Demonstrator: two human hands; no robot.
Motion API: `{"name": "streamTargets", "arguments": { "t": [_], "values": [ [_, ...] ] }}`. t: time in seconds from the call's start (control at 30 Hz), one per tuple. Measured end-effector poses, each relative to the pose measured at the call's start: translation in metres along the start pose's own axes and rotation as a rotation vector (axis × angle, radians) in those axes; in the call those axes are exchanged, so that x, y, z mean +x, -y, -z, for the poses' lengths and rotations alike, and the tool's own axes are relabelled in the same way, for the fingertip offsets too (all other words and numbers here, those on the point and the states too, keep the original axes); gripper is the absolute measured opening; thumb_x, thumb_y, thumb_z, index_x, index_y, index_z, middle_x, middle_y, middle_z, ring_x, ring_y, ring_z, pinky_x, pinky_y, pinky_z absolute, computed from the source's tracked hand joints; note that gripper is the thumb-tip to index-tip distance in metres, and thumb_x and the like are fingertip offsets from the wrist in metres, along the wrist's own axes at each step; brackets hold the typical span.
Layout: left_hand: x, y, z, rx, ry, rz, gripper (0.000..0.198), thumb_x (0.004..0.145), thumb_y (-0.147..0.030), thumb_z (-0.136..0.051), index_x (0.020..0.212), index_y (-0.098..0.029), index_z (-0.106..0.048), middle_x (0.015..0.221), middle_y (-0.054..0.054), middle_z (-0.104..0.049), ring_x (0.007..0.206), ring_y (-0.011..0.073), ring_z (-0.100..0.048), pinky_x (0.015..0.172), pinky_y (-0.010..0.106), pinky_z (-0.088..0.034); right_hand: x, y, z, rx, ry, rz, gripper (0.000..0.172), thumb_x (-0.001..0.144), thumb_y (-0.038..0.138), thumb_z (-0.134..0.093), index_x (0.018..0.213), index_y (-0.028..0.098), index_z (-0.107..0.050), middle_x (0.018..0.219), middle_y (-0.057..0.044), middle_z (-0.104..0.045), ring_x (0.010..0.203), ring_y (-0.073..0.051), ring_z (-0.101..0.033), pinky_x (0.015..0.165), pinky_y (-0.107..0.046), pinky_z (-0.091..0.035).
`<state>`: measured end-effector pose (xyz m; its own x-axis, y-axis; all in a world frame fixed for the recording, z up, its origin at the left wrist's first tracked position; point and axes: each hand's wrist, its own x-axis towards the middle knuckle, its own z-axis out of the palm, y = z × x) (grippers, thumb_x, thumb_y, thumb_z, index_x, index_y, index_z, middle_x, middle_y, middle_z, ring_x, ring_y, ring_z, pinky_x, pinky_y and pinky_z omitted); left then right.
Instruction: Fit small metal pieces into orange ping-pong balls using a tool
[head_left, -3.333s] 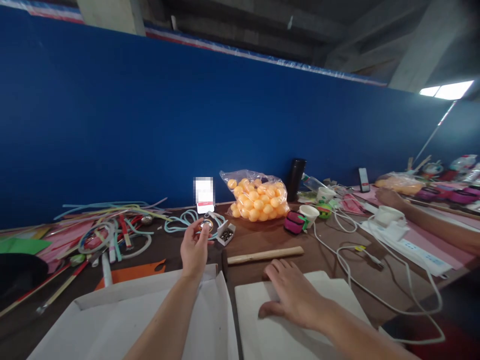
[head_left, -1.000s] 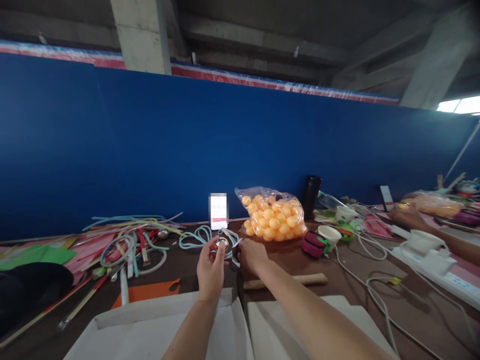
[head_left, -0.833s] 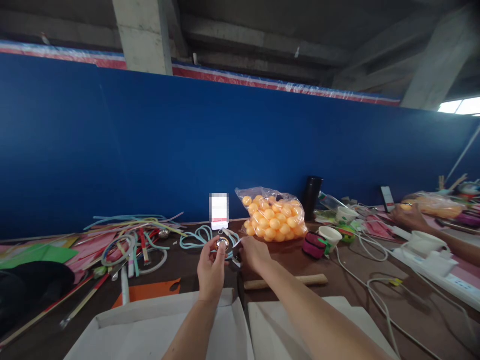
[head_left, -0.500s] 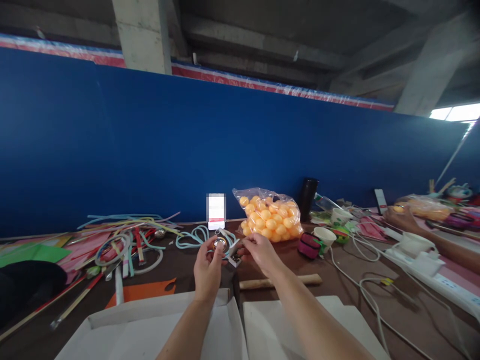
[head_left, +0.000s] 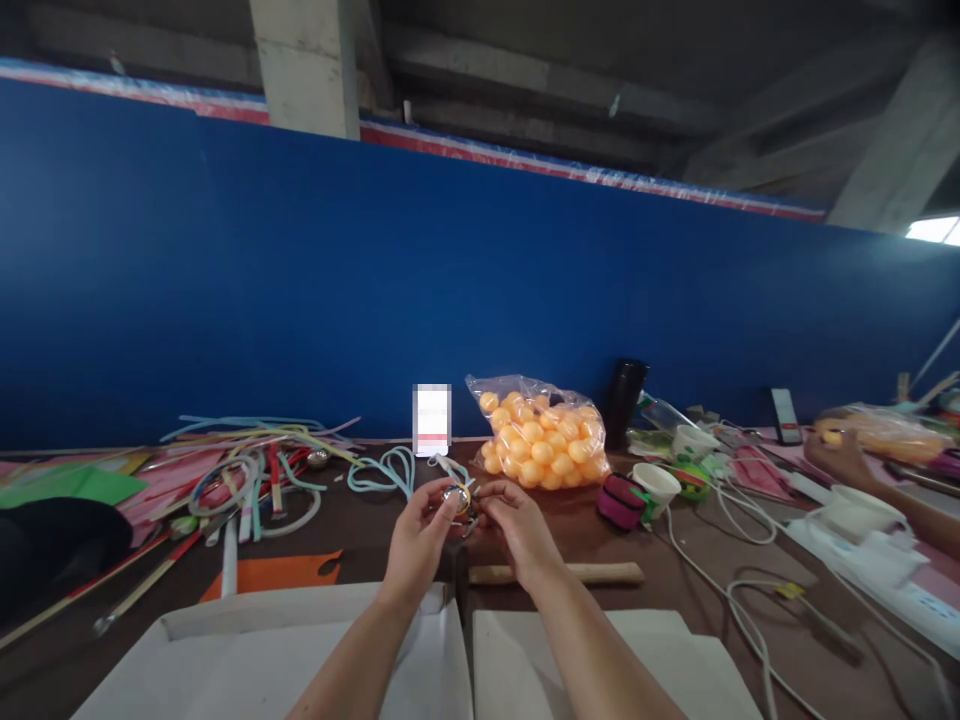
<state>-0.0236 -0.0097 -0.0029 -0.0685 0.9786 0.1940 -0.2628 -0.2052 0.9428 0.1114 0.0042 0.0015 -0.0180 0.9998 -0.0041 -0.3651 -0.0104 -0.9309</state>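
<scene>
My left hand (head_left: 417, 535) is closed, thumb and fingers pinching a shiny round metal piece (head_left: 456, 498) with a gold-coloured rim. My right hand (head_left: 523, 527) is closed just beside it, its fingertips pressed together close to the round piece. Whatever these fingers grip is too small and hidden to name. A small dark and pale part (head_left: 471, 524) shows between the two hands, below the round piece. Both hands are above the brown table, in front of a bag of orange balls (head_left: 547, 440) and a coil of light blue cord (head_left: 382, 472).
A wooden stick (head_left: 592, 574) and white boards (head_left: 300, 660) lie nearer me. Left are tangled tubes (head_left: 247, 480) and orange paper (head_left: 281, 573). Rightward stand a purple pouch (head_left: 621, 502), a paper cup (head_left: 654, 487), cables (head_left: 739, 600) and a black bottle (head_left: 625, 400). Another person's arm (head_left: 885, 490) reaches in.
My hands have drawn closer together, the round piece moving slightly right. The pale angular piece seen between them earlier is now mostly out of sight. The view has shifted slightly.
</scene>
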Motion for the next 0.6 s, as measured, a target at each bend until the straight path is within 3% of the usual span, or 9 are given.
{"name": "streamTargets", "arguments": {
  "t": [0.3,0.6],
  "values": [
    [0.0000,-0.0037,0.0008,-0.068,-0.090,0.075,0.047,0.066,-0.044,-0.073,0.103,-0.016,-0.065,0.086,0.006,-0.068,0.072,0.0176,-0.065,0.064,0.031,-0.056,-0.0035,0.0043,0.0028,0.118,0.071,-0.095,0.030,0.058,0.031,-0.080,0.080,0.013,-0.069,0.068,0.000,-0.064,0.060,-0.010,-0.058,0.059,-0.023,-0.051],
    [0.0008,-0.0053,0.0019,-0.344,-0.028,0.172,0.034,0.073,-0.033,-0.071,0.102,-0.016,-0.065,0.081,0.004,-0.067,0.065,0.0113,-0.064,0.060,0.022,-0.056,-0.0045,0.0064,0.0012,0.153,0.072,-0.048,0.035,0.057,0.032,-0.084,0.083,0.015,-0.069,0.067,0.003,-0.063,0.057,-0.008,-0.055,0.052,-0.018,-0.047]
  ]
}}
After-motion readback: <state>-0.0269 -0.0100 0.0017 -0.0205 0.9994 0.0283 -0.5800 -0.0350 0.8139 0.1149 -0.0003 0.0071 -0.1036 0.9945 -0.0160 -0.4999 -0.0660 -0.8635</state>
